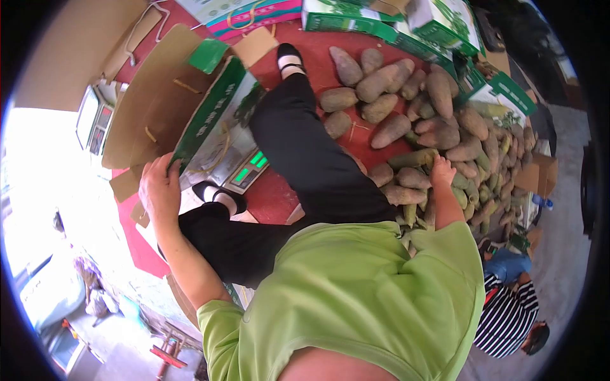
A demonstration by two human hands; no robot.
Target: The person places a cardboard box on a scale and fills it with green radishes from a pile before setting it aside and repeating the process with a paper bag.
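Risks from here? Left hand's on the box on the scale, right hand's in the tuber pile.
1. The cardboard box sits tilted on the scale, steadied only by the left hand at its edge; it may tip.
2. The right hand reaches into a loose heap of tubers; pulling one may roll others onto the red mat near the feet.

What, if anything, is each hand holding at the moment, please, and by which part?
The left hand grips the cardboard box by the lower edge of its green printed side. The right hand rests on the pile of tubers; whether it grips one cannot be told.
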